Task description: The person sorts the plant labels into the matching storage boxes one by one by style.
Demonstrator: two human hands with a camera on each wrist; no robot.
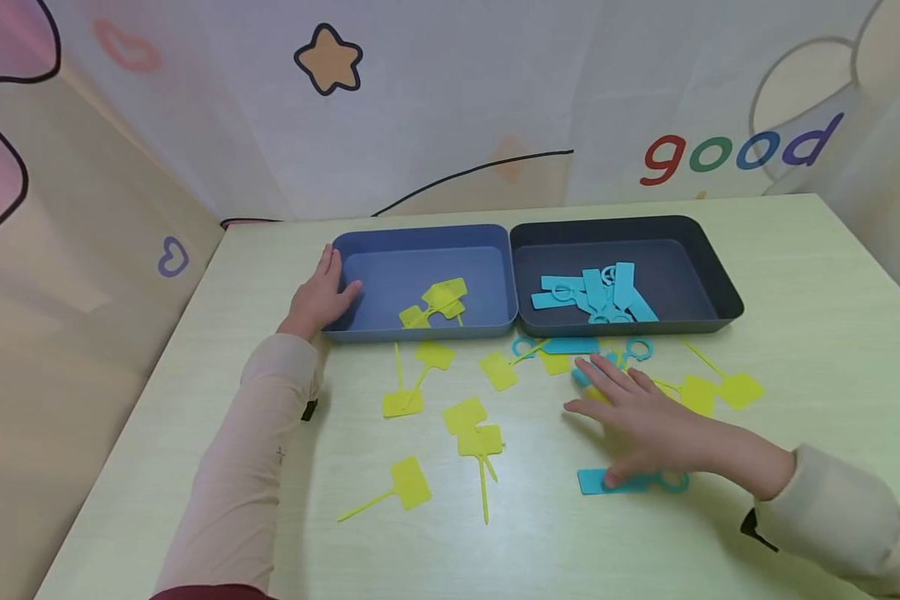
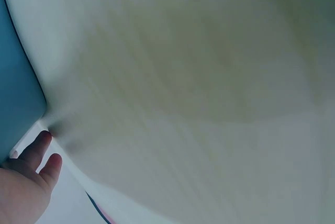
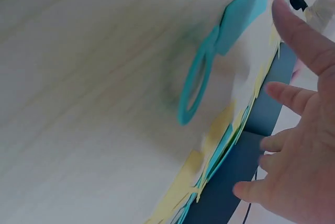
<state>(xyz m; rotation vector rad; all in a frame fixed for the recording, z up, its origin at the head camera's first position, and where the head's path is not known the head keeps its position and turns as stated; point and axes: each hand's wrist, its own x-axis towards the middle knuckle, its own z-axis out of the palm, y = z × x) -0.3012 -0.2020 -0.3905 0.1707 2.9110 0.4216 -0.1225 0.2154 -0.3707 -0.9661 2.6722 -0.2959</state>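
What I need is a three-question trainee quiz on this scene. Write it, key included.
1. True or false: the left hand is at the left end of the lighter tray.
2. Which tags lie in the darker tray? A) yellow B) turquoise C) both
3. Fill in: the turquoise tag by the thumb of the right hand has a ____ at one end.

Key: 1. True. 2. B. 3. Ring.

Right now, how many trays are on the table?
2: the blue tray, touched by the left hand, and the dark tray close beside it on the right. I see no sign of others hidden.
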